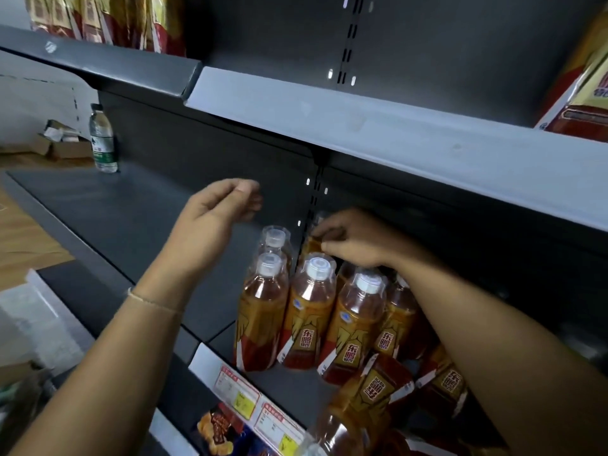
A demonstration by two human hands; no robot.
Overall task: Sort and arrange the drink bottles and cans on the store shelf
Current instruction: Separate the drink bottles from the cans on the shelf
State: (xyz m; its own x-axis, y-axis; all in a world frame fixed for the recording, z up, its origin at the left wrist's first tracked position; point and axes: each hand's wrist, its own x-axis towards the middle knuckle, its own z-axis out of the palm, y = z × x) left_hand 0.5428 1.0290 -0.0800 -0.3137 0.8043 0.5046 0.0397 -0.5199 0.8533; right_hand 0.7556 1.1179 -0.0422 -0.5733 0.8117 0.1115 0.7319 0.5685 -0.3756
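Several amber drink bottles (306,311) with clear caps and red-gold labels stand in rows on the dark middle shelf (125,218). My right hand (352,240) reaches to the back of the shelf and grips the top of a rear bottle (311,243), mostly hidden behind it. My left hand (214,218) hovers above the bare shelf to the left of the bottles, fingers loosely curled, holding nothing. Two more amber bottles (371,396) lie tipped at the lower right, under my right forearm.
A clear water bottle (102,139) with a green label stands at the far left end of the shelf. The upper shelf edge (362,126) overhangs the work area. Red snack bags (579,93) sit above. Price tags (237,390) line the shelf front.
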